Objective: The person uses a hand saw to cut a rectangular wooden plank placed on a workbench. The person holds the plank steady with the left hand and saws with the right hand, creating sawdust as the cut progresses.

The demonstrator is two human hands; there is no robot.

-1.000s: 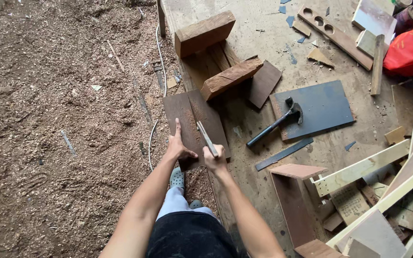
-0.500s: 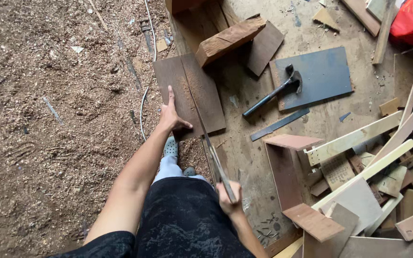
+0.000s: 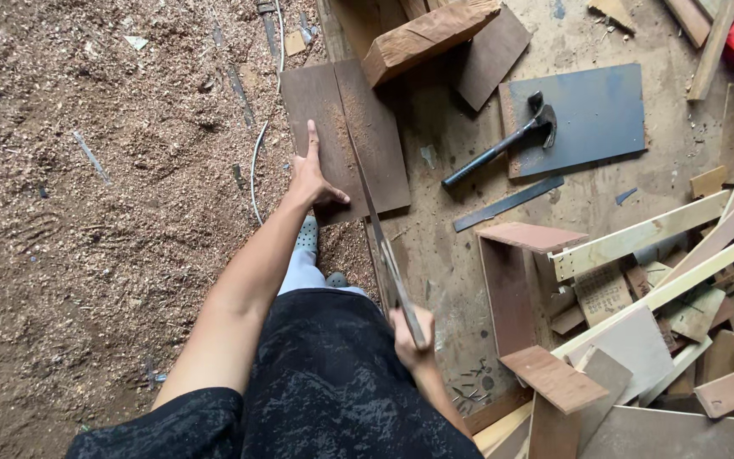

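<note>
My left hand (image 3: 314, 176) lies flat on a dark brown board (image 3: 333, 110), fingers spread, pressing near its lower left edge. My right hand (image 3: 412, 337) is closed on the handle of a hand saw (image 3: 377, 223), drawn back close to my body. The thin blade runs up from that hand along a cut line down the middle of the board. The board rests on a plywood floor sheet (image 3: 452, 255). My foot in a pale perforated shoe (image 3: 306, 235) shows just below the board.
A black hammer (image 3: 503, 143) lies on a dark blue-grey panel (image 3: 596, 110), with a thin dark strip (image 3: 510, 204) below it. A thick wood block (image 3: 426, 36) sits above the board. Offcuts pile at the right (image 3: 664, 314). Sawdust covers the ground at left (image 3: 87, 187).
My right hand has pulled the saw back from the board toward my body. The left hand stays flat on the board. The view has shifted closer and lower.
</note>
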